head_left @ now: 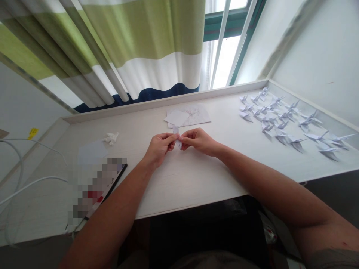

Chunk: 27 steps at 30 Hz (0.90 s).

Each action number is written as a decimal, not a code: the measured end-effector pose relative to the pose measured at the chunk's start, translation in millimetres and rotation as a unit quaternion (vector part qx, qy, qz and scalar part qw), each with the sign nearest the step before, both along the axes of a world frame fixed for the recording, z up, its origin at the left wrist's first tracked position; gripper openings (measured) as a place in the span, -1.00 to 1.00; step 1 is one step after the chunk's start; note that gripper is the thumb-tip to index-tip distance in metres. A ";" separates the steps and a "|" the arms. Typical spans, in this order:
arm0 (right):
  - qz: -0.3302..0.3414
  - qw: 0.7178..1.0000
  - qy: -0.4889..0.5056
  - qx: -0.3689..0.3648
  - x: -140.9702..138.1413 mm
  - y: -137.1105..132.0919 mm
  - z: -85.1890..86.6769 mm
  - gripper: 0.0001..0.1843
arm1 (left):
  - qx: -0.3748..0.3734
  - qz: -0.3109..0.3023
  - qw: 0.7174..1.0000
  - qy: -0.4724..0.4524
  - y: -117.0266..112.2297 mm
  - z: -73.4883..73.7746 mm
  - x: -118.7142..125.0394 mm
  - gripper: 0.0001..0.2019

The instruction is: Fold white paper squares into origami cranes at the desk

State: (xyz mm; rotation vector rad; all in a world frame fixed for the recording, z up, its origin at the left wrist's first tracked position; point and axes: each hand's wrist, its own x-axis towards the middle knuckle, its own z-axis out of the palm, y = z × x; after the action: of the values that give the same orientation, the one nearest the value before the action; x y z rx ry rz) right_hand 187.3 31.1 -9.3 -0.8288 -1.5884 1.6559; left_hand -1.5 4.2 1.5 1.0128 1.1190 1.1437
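My left hand point(159, 147) and my right hand point(198, 140) meet over the middle of the white desk point(196, 175). Both pinch a small, narrow, partly folded piece of white paper point(176, 135) between fingertips, held just above the desk top. Its upper tip sticks up past my fingers. Right behind my hands lies a small stack of white paper squares point(186, 116), some with faint print.
Several finished white paper cranes point(283, 119) cover the desk's right side. A crumpled white scrap point(111, 138) and a loose paper sheet point(91, 153) lie at left, beside a blurred flat object point(95, 186). White cables point(17, 186) run along the left edge. Striped curtain and window behind.
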 end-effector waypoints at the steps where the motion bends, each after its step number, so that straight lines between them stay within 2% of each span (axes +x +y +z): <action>1: 0.002 1.000 0.001 0.001 0.0 0.0 0.3 -0.46 | 0.002 0.001 1.000 -0.001 0.1 -0.8 0.2 -0.69; 6: 0.012 0.999 0.019 -0.031 0.3 0.6 -0.2 -0.55 | 0.009 0.000 1.000 -0.005 0.7 -3.3 0.8 -0.67; 11: 0.008 0.996 0.046 -0.082 0.7 -0.3 1.1 -0.63 | 0.027 0.025 0.999 -0.005 1.6 -2.5 0.6 -0.68; 17: 0.020 0.999 0.024 -0.045 -0.3 -1.4 1.0 -0.59 | 0.019 0.017 1.000 -0.006 -2.5 3.0 2.0 -0.69; 23: -0.014 1.000 0.009 -0.022 -1.2 -2.3 1.4 -0.68 | 0.001 0.011 1.000 -0.018 -2.0 4.5 2.1 -0.66; 27: -0.027 1.000 -0.008 0.008 -0.1 -2.5 3.8 -0.71 | 0.002 0.005 1.000 -0.024 -0.2 4.7 0.6 -0.71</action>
State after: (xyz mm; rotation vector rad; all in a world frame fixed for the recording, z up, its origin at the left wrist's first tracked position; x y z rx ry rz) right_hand 187.2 28.6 -5.5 -0.8709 -1.5742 1.5994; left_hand -0.9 4.0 6.3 0.9793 1.0858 1.1718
